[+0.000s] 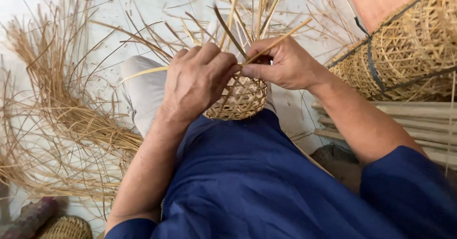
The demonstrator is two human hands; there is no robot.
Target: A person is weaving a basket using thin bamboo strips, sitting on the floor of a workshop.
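The left hand [197, 79] curls closed over the rim of a small woven basket [240, 98] resting on the lap; the right hand [281, 63] pinches a thin bamboo strip [281, 39] beside it. Loose strips [57, 115] lie heaped on the floor.

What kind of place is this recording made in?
Most likely a home or small workshop where baskets are woven by hand, on the floor. Loose cane strips lie heaped on the pale tiled floor, finished woven baskets are stacked at the right, and both hands work a half-made small basket.
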